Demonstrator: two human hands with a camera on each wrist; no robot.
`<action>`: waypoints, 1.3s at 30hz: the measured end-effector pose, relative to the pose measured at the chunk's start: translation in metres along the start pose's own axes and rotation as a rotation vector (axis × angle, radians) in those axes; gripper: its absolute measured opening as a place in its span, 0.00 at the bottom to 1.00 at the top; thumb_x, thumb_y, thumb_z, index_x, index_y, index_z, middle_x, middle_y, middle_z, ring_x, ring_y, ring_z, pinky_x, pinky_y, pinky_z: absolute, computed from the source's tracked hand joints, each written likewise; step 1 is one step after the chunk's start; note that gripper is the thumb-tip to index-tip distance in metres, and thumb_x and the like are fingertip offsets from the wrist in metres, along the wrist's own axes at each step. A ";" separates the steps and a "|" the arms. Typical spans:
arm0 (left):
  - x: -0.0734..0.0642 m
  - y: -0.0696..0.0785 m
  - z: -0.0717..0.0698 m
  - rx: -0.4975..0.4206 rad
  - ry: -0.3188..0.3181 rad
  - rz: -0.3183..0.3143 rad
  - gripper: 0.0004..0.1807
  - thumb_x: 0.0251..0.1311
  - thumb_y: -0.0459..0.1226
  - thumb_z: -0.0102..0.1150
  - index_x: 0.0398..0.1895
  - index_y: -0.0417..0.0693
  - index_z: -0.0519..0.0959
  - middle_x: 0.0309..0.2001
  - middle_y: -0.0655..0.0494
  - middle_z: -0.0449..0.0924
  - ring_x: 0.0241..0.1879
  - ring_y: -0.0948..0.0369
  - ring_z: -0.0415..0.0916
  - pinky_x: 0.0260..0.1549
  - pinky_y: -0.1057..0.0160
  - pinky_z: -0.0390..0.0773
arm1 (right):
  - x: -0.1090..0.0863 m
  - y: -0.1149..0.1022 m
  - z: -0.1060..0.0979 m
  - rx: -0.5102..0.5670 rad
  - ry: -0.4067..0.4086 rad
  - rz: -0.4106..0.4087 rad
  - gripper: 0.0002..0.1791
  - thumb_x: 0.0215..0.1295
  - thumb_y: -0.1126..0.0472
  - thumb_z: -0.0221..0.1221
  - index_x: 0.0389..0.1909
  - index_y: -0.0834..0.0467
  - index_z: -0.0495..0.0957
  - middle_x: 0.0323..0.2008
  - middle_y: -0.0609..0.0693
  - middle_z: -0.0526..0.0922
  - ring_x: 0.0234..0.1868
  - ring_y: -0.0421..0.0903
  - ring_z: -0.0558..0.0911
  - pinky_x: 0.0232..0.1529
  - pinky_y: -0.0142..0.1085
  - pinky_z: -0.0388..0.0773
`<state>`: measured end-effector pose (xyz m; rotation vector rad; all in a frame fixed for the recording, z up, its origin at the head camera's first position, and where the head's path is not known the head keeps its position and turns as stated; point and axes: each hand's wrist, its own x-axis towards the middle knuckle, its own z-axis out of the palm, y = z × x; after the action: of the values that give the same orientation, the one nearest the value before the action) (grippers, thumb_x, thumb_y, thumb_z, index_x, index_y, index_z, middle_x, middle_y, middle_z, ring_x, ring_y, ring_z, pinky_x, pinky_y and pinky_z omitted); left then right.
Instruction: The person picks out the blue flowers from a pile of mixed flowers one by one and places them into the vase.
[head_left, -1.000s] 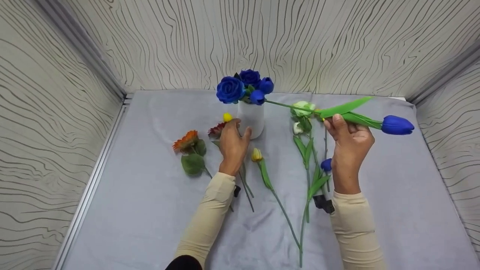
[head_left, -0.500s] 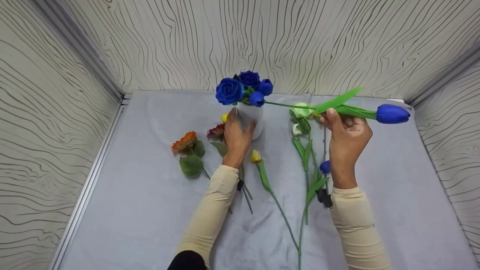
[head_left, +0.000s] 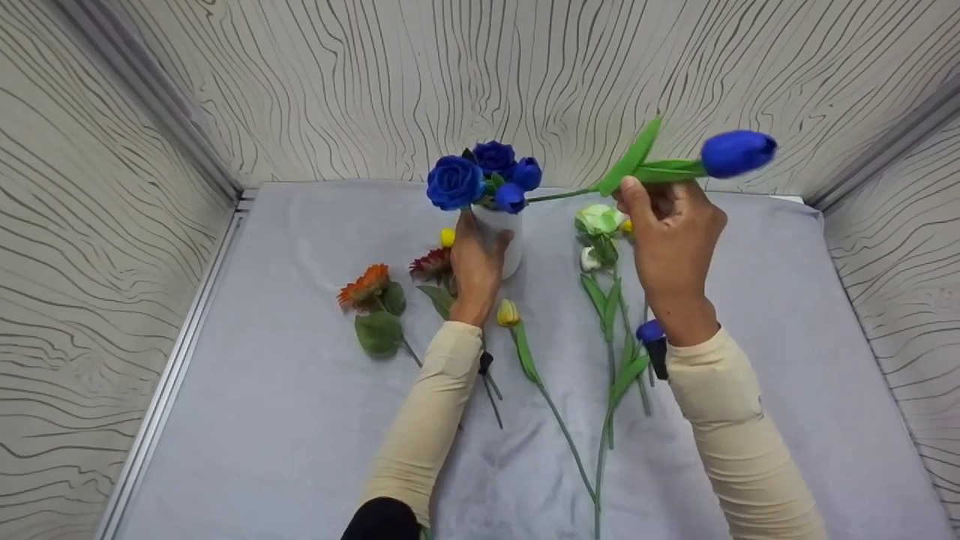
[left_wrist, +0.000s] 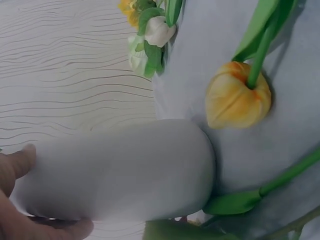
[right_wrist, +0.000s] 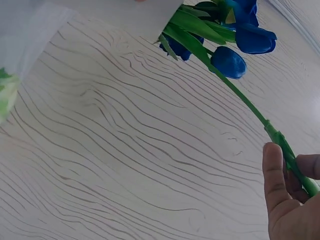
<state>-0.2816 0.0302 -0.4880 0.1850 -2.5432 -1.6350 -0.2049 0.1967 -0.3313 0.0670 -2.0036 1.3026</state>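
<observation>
A white vase (head_left: 511, 244) stands near the back of the cloth-covered table, with blue roses (head_left: 455, 182) and small blue tulips (head_left: 510, 198) in its mouth. My left hand (head_left: 478, 274) holds the vase from its left side; in the left wrist view its thumb and fingers (left_wrist: 67, 230) curl around the vase's upper part. My right hand (head_left: 675, 247) pinches a long-stemmed blue tulip (head_left: 739, 154) by its green stem, just below the leaves. The tulip is tilted, bloom up and to the right. In the right wrist view its stem (right_wrist: 245, 100) runs to the vase's mouth, its end hidden among the flowers.
Left of the vase lie an orange daisy-like flower (head_left: 365, 286), a dark red one (head_left: 430, 264) and a yellow bloom (head_left: 448, 238). A yellow tulip (head_left: 508, 313) lies in front. Pale green and white flowers (head_left: 598, 220) and another blue bloom (head_left: 650, 330) lie to the right. Patterned walls enclose the table.
My left hand has moved up and right onto the vase. My right hand has risen and moved left with the blue tulip, whose bloom now tilts upward with its stem at the vase's mouth.
</observation>
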 end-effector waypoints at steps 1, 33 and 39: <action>0.002 0.001 0.000 0.055 0.007 -0.004 0.44 0.64 0.46 0.60 0.77 0.52 0.47 0.75 0.56 0.50 0.71 0.60 0.53 0.66 0.59 0.56 | 0.002 -0.003 0.002 -0.021 -0.018 -0.009 0.10 0.64 0.62 0.62 0.40 0.66 0.82 0.30 0.55 0.86 0.28 0.39 0.84 0.35 0.29 0.79; 0.008 0.002 0.007 0.113 0.061 -0.054 0.45 0.60 0.45 0.64 0.76 0.53 0.51 0.73 0.57 0.57 0.67 0.60 0.63 0.62 0.60 0.64 | 0.034 0.001 0.056 -0.279 -0.391 -0.059 0.12 0.69 0.57 0.58 0.41 0.64 0.80 0.29 0.54 0.85 0.30 0.46 0.83 0.31 0.39 0.76; 0.008 0.000 0.006 0.143 0.082 -0.021 0.45 0.59 0.46 0.65 0.76 0.51 0.52 0.72 0.54 0.60 0.65 0.59 0.65 0.62 0.60 0.64 | 0.031 0.008 0.063 -0.289 -0.407 -0.074 0.12 0.69 0.58 0.58 0.40 0.65 0.80 0.29 0.55 0.85 0.29 0.47 0.83 0.31 0.41 0.77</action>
<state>-0.2903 0.0347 -0.4902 0.2851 -2.6047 -1.4211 -0.2652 0.1596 -0.3323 0.2861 -2.4899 0.9983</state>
